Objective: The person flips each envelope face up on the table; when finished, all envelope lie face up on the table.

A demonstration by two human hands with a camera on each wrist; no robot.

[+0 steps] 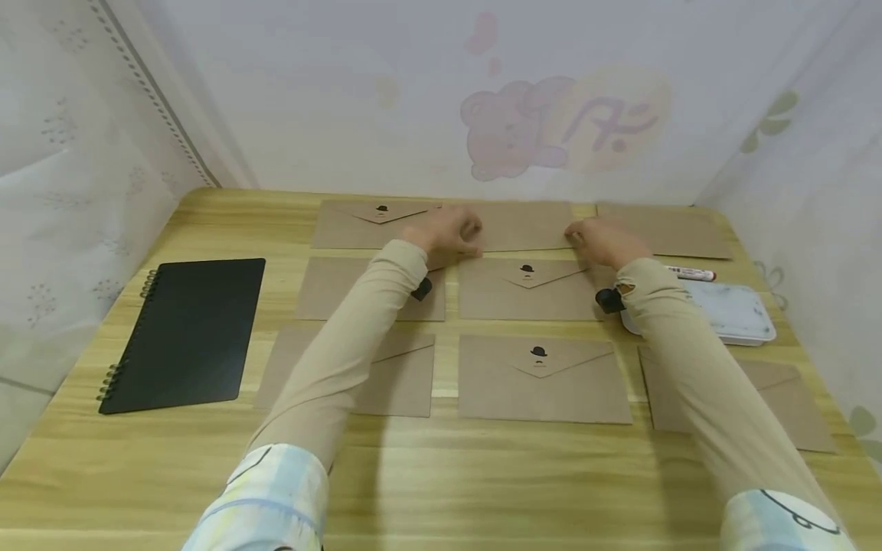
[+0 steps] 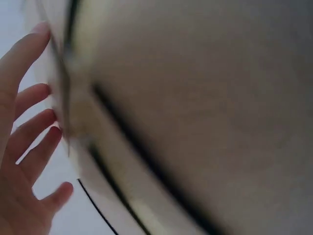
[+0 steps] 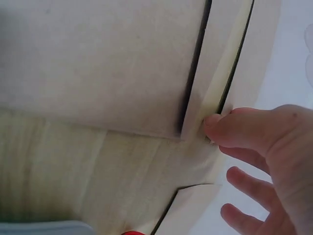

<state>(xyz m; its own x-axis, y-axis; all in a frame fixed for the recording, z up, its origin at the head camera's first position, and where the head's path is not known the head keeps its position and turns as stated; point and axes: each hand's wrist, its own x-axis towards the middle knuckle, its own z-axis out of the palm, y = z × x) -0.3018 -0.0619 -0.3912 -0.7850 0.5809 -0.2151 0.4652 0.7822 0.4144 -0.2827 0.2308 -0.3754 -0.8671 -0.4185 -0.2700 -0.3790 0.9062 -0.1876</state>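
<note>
At the back of the table, a plain brown envelope (image 1: 520,224) lies between my two hands. My right hand (image 1: 609,241) pinches its near right corner between thumb and forefinger; in the right wrist view the thumb (image 3: 239,128) is on that corner and the other fingers stand apart. By the envelope's left end is my left hand (image 1: 444,228), thumb and forefinger apart. The left wrist view shows its fingers (image 2: 36,134) loosely bent beside an envelope edge, whose contact is blurred. Another envelope (image 1: 344,224), with a hat print on its flap, lies to the left.
More brown envelopes lie in rows, including two hat-printed ones (image 1: 527,295) (image 1: 544,390) and a back right one (image 1: 661,229). A black spiral notebook (image 1: 189,333) lies left. At right are a white case (image 1: 733,310) and a marker (image 1: 692,273). Patterned curtains (image 1: 344,99) enclose the table.
</note>
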